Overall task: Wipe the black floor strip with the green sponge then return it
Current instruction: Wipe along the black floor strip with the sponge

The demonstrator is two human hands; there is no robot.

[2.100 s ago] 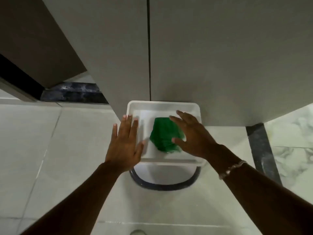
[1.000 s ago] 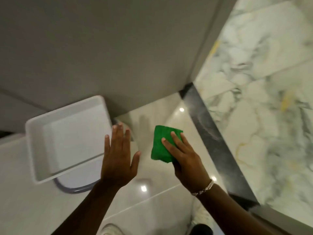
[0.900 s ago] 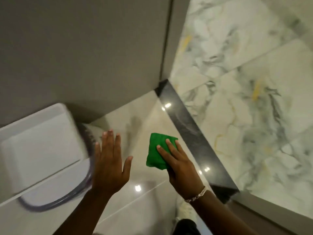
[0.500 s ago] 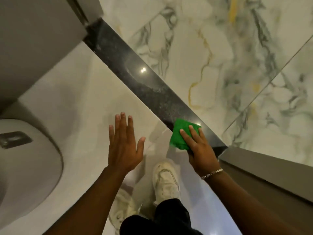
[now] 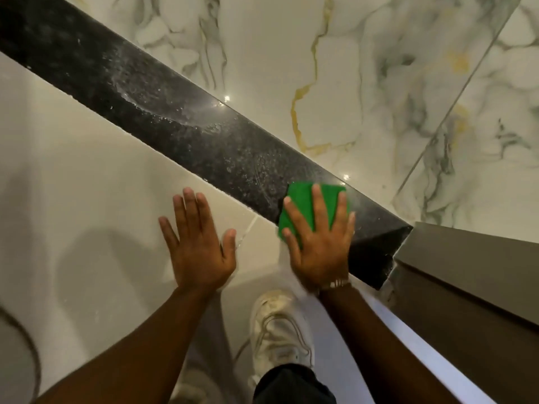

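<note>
The black floor strip (image 5: 163, 112) runs diagonally from the upper left to the lower right, speckled with wet streaks and droplets. The green sponge (image 5: 302, 199) lies flat on the strip's lower right part. My right hand (image 5: 319, 246) presses down on the sponge with fingers spread, covering most of it. My left hand (image 5: 198, 246) is open, fingers apart, over the cream floor tile just left of the strip, holding nothing.
White marble tile with grey and gold veins (image 5: 379, 83) lies beyond the strip. A brown door frame or panel (image 5: 466, 287) meets the strip's right end. My white shoe (image 5: 277, 330) stands below my hands. A curved dark rim (image 5: 17, 330) shows at the lower left.
My right hand took the sponge out of the white tray, carried it right, and set it flat on the black strip. The view swung from the tray to the strip. My left hand stayed open.
</note>
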